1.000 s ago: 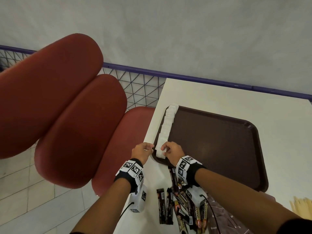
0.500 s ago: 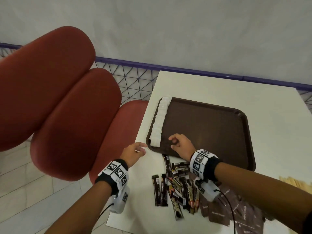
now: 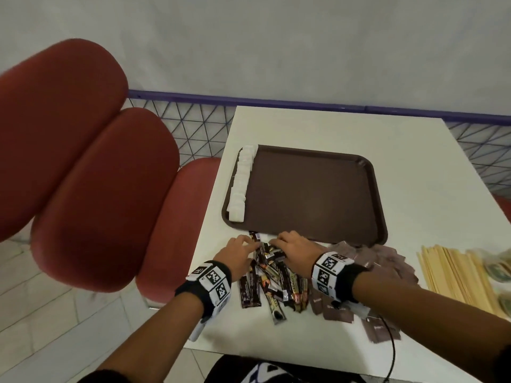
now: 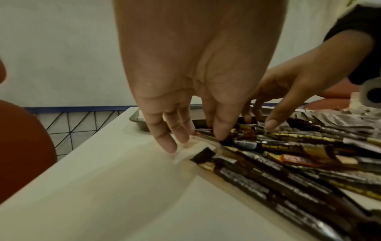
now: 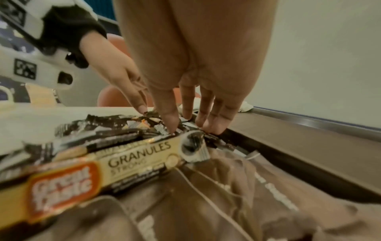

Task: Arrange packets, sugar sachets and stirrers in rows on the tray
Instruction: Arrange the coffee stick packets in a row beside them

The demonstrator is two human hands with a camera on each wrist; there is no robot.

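A brown tray [image 3: 312, 194] lies on the white table [image 3: 414, 161]. A row of white sugar sachets [image 3: 240, 183] runs along the tray's left edge. In front of the tray lies a loose pile of dark coffee stick packets [image 3: 272, 277]. My left hand [image 3: 242, 248] and right hand [image 3: 290, 244] reach down onto the far end of this pile. In the left wrist view the left hand [image 4: 195, 138] touches the packets [image 4: 288, 156] with straight fingers. In the right wrist view the right hand [image 5: 185, 125] also rests its fingertips [image 5: 172, 128] on the packets [image 5: 128, 156]. Neither hand clearly holds one.
Brown flat packets [image 3: 378, 261] are heaped right of the sticks. Wooden stirrers [image 3: 456, 272] lie further right, beside greenish packets [image 3: 497, 269]. Red chair cushions [image 3: 91, 175] stand to the left of the table. A blue wire rail [image 3: 193, 125] runs behind.
Both hands have pulled back from the near end of the sachet row on the tray to the pile of stick packets in front of it. The head view has shifted left and down.
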